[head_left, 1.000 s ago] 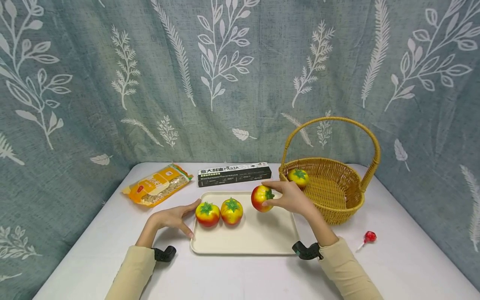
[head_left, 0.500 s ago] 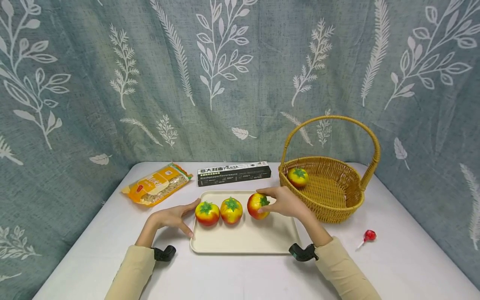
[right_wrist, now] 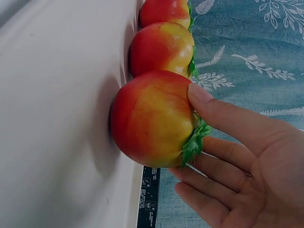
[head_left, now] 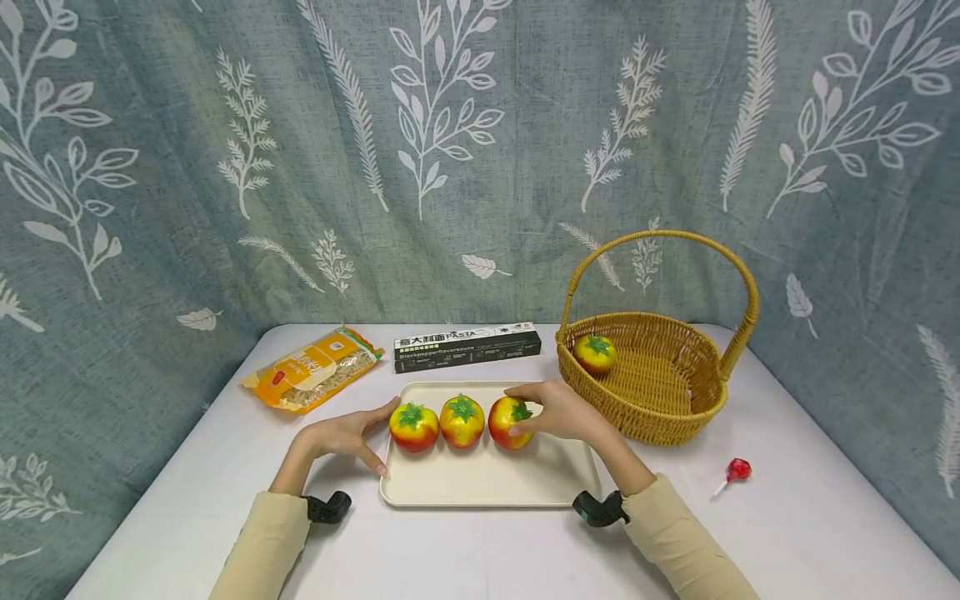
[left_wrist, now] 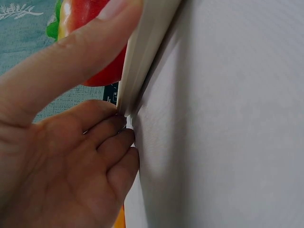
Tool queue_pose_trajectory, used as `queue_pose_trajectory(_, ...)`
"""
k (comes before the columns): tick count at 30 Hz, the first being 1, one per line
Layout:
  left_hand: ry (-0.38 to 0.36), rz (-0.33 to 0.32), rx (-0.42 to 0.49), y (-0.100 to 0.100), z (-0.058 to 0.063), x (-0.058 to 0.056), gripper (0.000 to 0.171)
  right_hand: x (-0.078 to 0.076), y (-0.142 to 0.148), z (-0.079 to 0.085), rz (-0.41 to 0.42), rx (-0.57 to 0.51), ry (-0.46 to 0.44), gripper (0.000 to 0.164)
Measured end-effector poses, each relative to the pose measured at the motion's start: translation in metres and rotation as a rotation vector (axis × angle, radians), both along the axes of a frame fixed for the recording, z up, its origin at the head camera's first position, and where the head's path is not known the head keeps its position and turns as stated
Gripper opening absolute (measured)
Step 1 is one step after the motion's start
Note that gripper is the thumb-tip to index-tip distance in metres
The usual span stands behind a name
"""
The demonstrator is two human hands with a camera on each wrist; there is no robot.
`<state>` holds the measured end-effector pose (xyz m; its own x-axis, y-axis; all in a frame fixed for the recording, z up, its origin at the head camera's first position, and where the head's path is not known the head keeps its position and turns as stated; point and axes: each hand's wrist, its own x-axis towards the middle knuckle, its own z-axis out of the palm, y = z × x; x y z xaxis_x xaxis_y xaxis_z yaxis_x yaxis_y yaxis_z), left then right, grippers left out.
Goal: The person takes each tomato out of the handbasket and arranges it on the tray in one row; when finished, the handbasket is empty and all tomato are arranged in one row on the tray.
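Observation:
My right hand (head_left: 558,410) holds a red and yellow tomato (right_wrist: 154,121) with a green leafy top, thumb on one side and fingers on the other. This tomato is low over the right half of the cream tray (head_left: 480,487). Two similar tomatoes stand on the tray to its left, the middle tomato (head_left: 462,427) and the left tomato (head_left: 413,433), close together. My left hand (head_left: 337,435) is spread at the tray's left edge. Its thumb (left_wrist: 76,59) touches the rim, and the other fingertips are right at the edge in the left wrist view.
A wicker basket (head_left: 656,425) with a tall handle stands at the right, another tomato (head_left: 595,354) inside it. A red lollipop (head_left: 738,469) lies in front of it. Behind the tray are a black pasta box (head_left: 468,352) and an orange food packet (head_left: 315,368).
My right hand has moved left and a little toward me with the tomato, lowering it beside the middle tomato. The left hand stays at the tray's edge.

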<state>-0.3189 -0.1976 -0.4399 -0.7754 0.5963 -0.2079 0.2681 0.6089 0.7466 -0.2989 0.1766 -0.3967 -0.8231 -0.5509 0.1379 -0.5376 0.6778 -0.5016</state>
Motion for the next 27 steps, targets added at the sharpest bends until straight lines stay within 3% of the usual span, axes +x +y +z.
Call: queue_pose_trajectory(27, -0.007, -0.004, 0.021, 0.0001, 0.0003, -0.0001, 0.116, -0.0003, -0.0014, -0.0053, 0.030, 0.046, 0.066, 0.068)
